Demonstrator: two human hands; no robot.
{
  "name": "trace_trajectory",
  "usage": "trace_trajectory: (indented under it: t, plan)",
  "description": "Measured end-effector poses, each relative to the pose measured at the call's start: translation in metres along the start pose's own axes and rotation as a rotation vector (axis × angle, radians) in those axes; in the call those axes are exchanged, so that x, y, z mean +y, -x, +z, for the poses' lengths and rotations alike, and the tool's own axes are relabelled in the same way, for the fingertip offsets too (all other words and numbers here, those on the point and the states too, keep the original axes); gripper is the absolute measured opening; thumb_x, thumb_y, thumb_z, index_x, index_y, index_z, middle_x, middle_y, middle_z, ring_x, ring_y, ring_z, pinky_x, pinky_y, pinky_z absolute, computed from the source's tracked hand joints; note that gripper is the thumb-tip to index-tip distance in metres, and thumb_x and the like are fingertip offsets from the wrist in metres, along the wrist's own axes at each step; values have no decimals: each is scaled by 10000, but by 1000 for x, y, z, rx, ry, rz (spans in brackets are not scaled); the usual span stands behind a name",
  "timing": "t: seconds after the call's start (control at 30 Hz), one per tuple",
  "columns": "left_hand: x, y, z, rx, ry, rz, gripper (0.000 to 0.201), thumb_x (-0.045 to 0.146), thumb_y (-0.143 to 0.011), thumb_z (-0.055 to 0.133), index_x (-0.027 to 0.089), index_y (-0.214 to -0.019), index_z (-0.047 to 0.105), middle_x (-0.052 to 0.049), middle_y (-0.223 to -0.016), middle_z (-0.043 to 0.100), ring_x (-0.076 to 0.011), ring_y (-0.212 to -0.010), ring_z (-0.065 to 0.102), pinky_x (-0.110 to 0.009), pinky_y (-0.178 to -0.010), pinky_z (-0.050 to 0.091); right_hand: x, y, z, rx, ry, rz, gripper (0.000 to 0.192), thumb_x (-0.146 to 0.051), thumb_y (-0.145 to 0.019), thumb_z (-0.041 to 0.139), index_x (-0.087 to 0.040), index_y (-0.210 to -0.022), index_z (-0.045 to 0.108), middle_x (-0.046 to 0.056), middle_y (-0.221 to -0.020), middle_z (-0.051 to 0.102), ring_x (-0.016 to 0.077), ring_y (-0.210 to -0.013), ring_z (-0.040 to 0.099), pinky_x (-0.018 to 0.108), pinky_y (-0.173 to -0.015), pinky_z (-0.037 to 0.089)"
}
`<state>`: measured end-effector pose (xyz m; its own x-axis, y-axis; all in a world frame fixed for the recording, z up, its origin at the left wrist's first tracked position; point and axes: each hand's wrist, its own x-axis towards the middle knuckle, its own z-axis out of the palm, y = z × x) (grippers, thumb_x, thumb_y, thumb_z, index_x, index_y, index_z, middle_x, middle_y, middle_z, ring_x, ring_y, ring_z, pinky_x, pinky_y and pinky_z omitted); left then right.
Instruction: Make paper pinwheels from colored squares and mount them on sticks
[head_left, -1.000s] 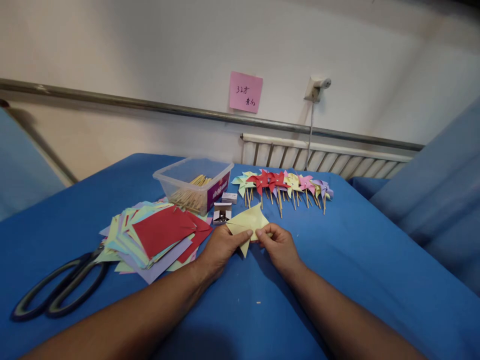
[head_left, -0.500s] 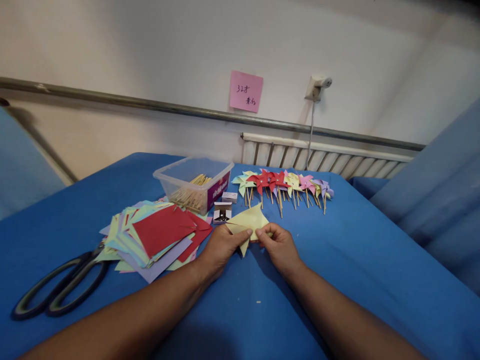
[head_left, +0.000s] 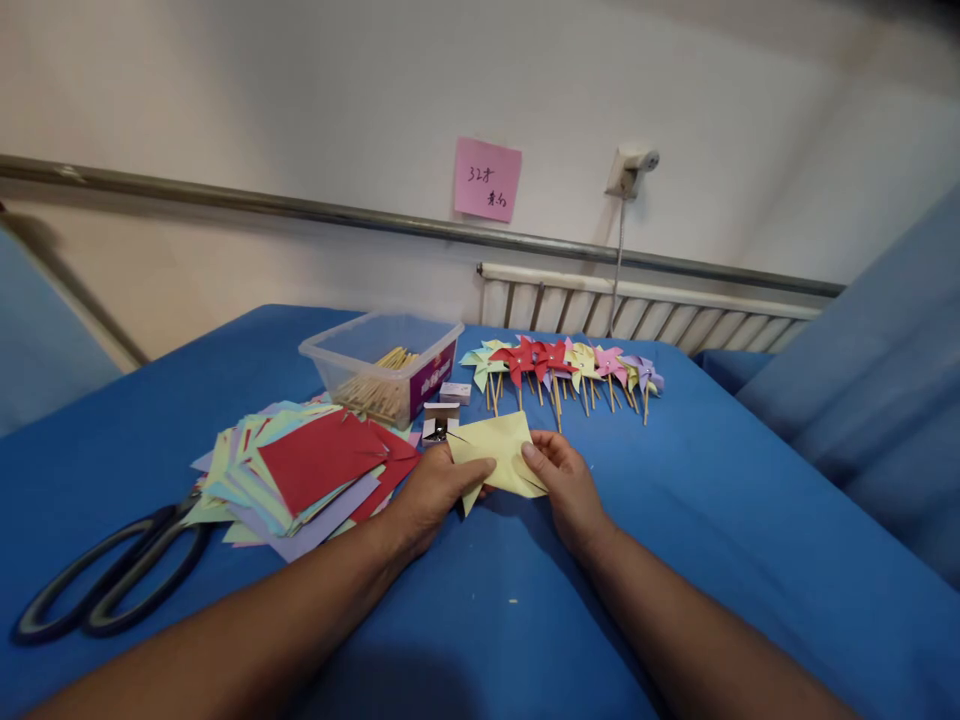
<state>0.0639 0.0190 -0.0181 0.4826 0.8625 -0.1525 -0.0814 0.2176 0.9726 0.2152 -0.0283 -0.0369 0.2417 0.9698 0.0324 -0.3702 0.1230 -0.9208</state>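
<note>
Yellow paper (head_left: 501, 452) pinched between both hands, left hand (head_left: 429, 497) and right hand (head_left: 568, 487).

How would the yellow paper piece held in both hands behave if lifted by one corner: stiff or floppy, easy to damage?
The yellow paper piece looks thin and cut into flaps, so it would probably droop from one corner. Held between the left hand and right hand, it looks very light. Its pointed flaps would likely crease or tear easily.

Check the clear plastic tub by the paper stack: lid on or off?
Off. The clear plastic tub has an open top with no lid on it, and wooden sticks show inside, well below the rim. No lid is visible nearby.
</note>
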Motion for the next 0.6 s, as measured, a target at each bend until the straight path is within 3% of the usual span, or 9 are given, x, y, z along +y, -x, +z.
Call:
trace_trajectory:
  t: [0.13, 0.3, 0.6]
  plan:
    - [7, 3, 2, -70, -76, -91, 233, 233, -636, 689, 125, -842, 678, -28, -697, 668, -137, -574, 562, -242, -556, 422, -1, 2, -3, -112, -60, 107, 348, -401, -676, 759, -159, -888, 629, 46, -810, 708, 169, -662, 645, 303, -656, 498]
    - [11, 7, 5, -126, -279, -143, 195, 247, -618, 671, 133, -776, 668, 0, -600, 629, -127, -522, 524, -225, -494, 376, -2, 5, -2, -148, 11, 227, 383, -331, -562, 836, -143, -825, 629, 12, -669, 688, 135, -526, 604, 248, -532, 466]
    - [8, 10, 11, -31, -242, -76, 88, 232, -603, 664, 178, -671, 673, 3, -558, 616, -135, -493, 508, -237, -488, 360, -3, 5, -1, -127, 145, 218, 438, -357, -575, 805, -103, -912, 688, 79, -760, 730, 186, -589, 655, 299, -583, 518]
